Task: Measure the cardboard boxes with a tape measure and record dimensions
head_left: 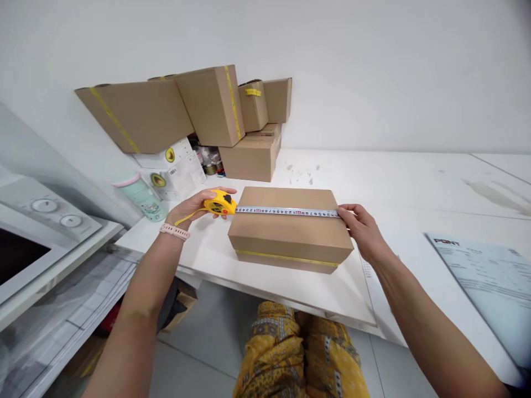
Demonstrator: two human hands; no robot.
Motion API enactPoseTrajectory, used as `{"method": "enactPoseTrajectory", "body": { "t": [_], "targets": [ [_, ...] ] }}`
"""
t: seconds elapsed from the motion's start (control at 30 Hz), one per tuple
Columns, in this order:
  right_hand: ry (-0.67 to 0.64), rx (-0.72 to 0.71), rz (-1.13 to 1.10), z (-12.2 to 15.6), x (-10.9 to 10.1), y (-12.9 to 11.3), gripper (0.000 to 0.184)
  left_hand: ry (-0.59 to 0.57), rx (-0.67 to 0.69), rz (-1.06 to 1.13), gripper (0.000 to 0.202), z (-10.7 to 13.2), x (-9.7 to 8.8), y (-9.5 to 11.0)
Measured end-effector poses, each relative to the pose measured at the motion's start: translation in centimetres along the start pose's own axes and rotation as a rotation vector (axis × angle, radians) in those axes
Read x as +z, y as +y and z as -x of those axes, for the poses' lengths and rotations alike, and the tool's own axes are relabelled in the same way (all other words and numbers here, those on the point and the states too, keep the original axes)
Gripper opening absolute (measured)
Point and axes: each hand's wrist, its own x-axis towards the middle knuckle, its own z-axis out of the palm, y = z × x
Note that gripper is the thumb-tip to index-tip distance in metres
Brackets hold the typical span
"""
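A closed brown cardboard box (290, 232) with a yellow strip along its front side lies on the white table (265, 283) before me. My left hand (199, 205) is wrapped round a yellow tape measure (219, 203) just off the box's left end; its yellow wrist strap hangs back over the wrist. From the case the metal blade (286, 211) runs out straight across the box's top, numbers facing up. At the right end my right hand (362, 228) pinches the blade's tip against the box's edge, thumb and fingers closed on it.
Several larger cartons (211, 105) are stacked against the wall at back left. White avocado-printed boxes (170, 168) and a mint-green tumbler (143, 196) stand left of my hand. A microwave (45, 226) sits at far left. A printed sheet (483, 287) lies at right.
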Motion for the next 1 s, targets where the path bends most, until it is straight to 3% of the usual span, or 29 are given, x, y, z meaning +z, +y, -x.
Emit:
{"method": "enactPoseTrajectory", "body": {
  "t": [0.23, 0.37, 0.47, 0.57, 0.67, 0.8, 0.9, 1.0],
  "targets": [
    [-0.060, -0.263, 0.291, 0.2, -0.9, -0.4, 0.029, 0.026, -0.032, -0.005, 0.069, 0.5, 0.2, 0.0],
    [-0.162, -0.320, 0.484, -0.2, -1.4, -0.8, 0.028, 0.037, -0.032, -0.010, 0.070, 0.3, 0.2, -0.1],
    [-0.238, -0.365, 0.616, -0.7, -2.1, -2.1, 0.027, 0.084, -0.049, -0.075, 0.071, 0.9, 0.7, 1.5],
    [-0.198, -0.400, 0.731, -1.2, -3.0, -4.5, 0.023, 0.107, -0.045, -0.173, 0.073, 3.4, 2.6, 3.9],
    [-0.177, -0.500, 0.618, -2.0, -3.1, -7.4, 0.017, 0.094, -0.063, -0.114, 0.081, 7.4, 7.0, 4.4],
    [-0.355, -0.627, 0.400, -4.5, -0.2, -9.0, 0.014, -0.031, -0.255, 0.410, 0.074, 11.4, 17.2, 0.3],
    [-0.556, -0.625, 0.393, -7.4, 3.2, -8.2, 0.012, -0.076, -0.227, 0.801, 0.067, 10.9, 24.5, -2.4],
    [-0.594, -0.596, 0.387, -9.9, 5.4, -7.1, 0.014, 0.039, -0.104, 0.909, 0.056, 8.2, 28.1, -2.2]
  ]
}}
